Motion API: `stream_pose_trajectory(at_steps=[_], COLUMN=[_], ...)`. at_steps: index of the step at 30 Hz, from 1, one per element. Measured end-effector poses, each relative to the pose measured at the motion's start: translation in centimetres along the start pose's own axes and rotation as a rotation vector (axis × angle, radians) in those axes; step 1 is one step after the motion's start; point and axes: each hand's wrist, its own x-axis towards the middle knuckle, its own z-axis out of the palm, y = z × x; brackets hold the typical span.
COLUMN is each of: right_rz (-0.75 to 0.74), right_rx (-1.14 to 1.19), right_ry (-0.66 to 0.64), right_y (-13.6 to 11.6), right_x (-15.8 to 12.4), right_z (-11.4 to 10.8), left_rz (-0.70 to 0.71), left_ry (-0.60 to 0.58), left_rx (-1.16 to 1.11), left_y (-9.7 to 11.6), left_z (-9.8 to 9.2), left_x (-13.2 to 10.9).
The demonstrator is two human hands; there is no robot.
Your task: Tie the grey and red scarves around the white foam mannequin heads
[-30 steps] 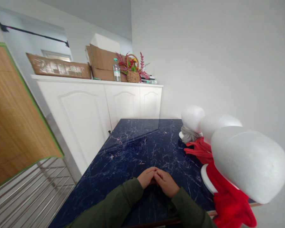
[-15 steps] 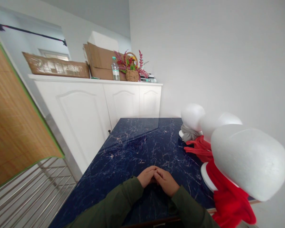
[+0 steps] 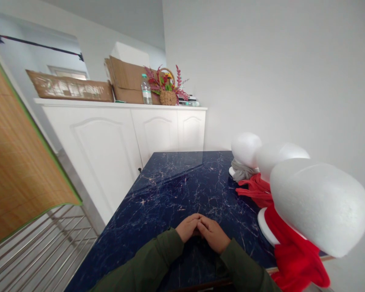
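A pale wall is rising beyond the table. A white cabinet is standing at the far left, and a blue table is filling the middle. At the left, a metal rack is carrying a straw mat. Cardboard boxes are sitting on the cabinet. Three white foam heads are standing in a row along the table's right edge, apart from the hands. Green sleeves are stretching over the table's near end. Red scarves are wrapping the nearest and middle heads, and a grey scarf is wrapping the farthest. A flower basket is standing on the cabinet, with a bottle just beside it. The left hand and right hand are touching each other above the near part of the table. Their fingers are overlapping; with some tips hidden, I cannot tell whether they are clenching or lying released.
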Motion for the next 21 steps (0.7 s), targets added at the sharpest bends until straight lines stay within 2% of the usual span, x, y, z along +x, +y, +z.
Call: stream_pose_trajectory(at_steps=[17,19,21], right_rz=[-0.018,-0.014,0.011], right_rx=[0.045,0.055,0.017], right_ry=[0.000,0.029,0.120], right_y=[-0.3,-0.4,-0.3], right_x=[0.1,-0.5,-2.2], right_z=[-0.2,-0.3,-0.7], left_rz=[0.020,0.026,0.023], left_ry=[-0.015,-0.001,0.023], left_rx=[0.041,0.088,0.167], left_y=[0.2,0.5,0.8], left_z=[0.2,0.4,0.6], left_x=[0.0,-0.3,-0.7])
